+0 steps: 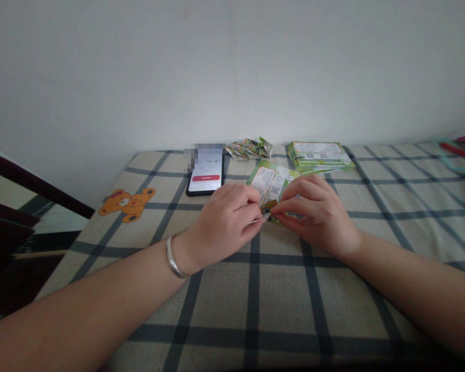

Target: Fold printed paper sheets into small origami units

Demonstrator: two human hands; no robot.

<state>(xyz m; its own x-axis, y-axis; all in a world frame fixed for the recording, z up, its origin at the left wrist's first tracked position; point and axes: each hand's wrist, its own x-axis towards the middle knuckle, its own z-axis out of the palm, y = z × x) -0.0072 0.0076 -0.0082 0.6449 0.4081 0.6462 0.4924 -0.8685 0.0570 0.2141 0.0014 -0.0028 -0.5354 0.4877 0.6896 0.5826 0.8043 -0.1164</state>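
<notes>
My left hand, a silver bangle on its wrist, pinches the near left edge of a small packet with a dark, brown and green print. From the other side, the fingertips of my right hand are closed on the same packet. Much of it is hidden by my fingers. Just behind and under my hands lies a green and white printed card or sleeve with a square code on it; whether the packet touches it I cannot tell.
A black-edged phone with a lit screen lies at the back, beside a heap of crumpled small packets. Right of these is a stack of green printed cards or sleeves. A checked cloth with a bear picture covers the table against the wall.
</notes>
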